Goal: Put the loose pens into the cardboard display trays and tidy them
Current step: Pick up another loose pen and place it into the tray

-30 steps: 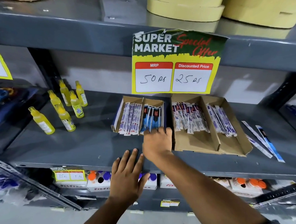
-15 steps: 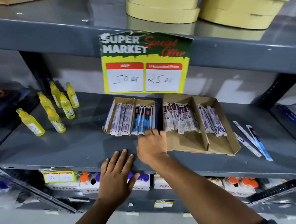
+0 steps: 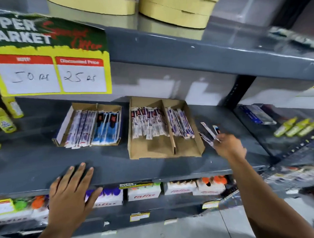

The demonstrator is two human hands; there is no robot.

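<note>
Two cardboard display trays stand on the grey shelf. The smaller left tray (image 3: 63, 123) holds white and blue packaged pens. The larger right tray (image 3: 151, 150) has two compartments with purple-white packaged pens. Just right of that tray lie the loose pens (image 3: 208, 131) in wrappers. My right hand (image 3: 229, 146) is on them, fingers closed around their near ends; the image is blurred there. My left hand (image 3: 71, 194) rests flat on the shelf's front edge, fingers spread, holding nothing.
A yellow price sign (image 3: 51, 61) hangs from the upper shelf. Yellow bottles (image 3: 3, 120) stand at the far left and more lie at the right (image 3: 298, 127). Boxes with coloured caps (image 3: 144, 191) fill the shelf below. Tape rolls (image 3: 174, 10) sit above.
My right hand left the small left tray and swung right to the loose pens beside the big tray. The view turned right. My left hand stayed on the shelf edge.
</note>
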